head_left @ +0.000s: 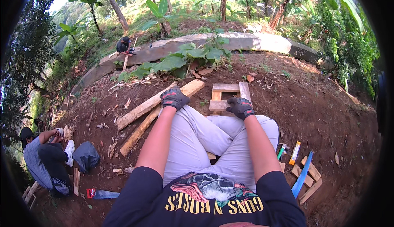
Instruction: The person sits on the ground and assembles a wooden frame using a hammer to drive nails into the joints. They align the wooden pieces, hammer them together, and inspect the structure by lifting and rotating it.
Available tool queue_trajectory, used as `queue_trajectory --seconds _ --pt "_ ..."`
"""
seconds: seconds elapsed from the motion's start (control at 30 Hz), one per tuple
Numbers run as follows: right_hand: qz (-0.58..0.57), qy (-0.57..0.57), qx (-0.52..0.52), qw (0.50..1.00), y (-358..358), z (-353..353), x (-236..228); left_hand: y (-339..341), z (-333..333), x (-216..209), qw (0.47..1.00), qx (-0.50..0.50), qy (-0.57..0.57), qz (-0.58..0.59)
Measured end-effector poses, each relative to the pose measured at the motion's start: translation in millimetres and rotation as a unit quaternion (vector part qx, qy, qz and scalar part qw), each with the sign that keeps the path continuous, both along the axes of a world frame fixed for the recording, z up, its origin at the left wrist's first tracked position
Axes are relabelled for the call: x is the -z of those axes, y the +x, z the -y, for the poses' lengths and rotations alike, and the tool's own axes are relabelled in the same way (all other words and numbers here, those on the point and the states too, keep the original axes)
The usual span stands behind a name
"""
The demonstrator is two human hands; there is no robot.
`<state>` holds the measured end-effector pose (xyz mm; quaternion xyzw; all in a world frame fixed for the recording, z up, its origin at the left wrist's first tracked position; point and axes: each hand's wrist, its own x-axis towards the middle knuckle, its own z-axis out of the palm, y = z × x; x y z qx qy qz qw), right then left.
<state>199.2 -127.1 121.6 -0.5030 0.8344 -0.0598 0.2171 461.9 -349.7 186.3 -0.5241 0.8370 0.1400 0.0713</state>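
Note:
My left hand (175, 98), in a dark glove, rests at my left knee with its fingers curled. Two long wooden boards lie on the soil beside it: a flat plank (141, 110) and a second board (193, 88) running behind the hand. My right hand (241, 107), gloved too, is closed over the near right corner of a small wooden frame (244, 91). Short pieces make up this frame, with an open gap in its middle. The fingertips of both hands are partly hidden. I sit on the ground with my legs folded.
At my right lie a blue saw blade (303, 175), several wood offcuts (310, 191), a yellow-and-white tube (294, 153) and a green-handled tool (281, 151). A red-handled saw (102, 193) and a dark bag (86, 157) are at left. Two people (41, 157) sit nearby, one by a low wall (160, 51).

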Motion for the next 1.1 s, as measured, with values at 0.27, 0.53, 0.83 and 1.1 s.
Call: queue_trajectory --seconds 0.27,0.53,0.83,1.1 --pt "0.012 -0.013 0.01 1.0 3 0 -1 3 -1 -3 1.0 -0.001 -0.001 -0.007" --pt "0.0 -0.003 0.002 1.0 0 -1 2 1 -8 -13 1.0 -0.001 0.004 -0.004" --pt "0.0 -0.011 -0.006 1.0 1 -1 1 3 -8 -14 1.0 -0.001 -0.001 -0.008" --pt "-0.005 -0.01 -0.009 1.0 3 -1 -4 3 -11 -17 1.0 0.004 -0.003 -0.004"
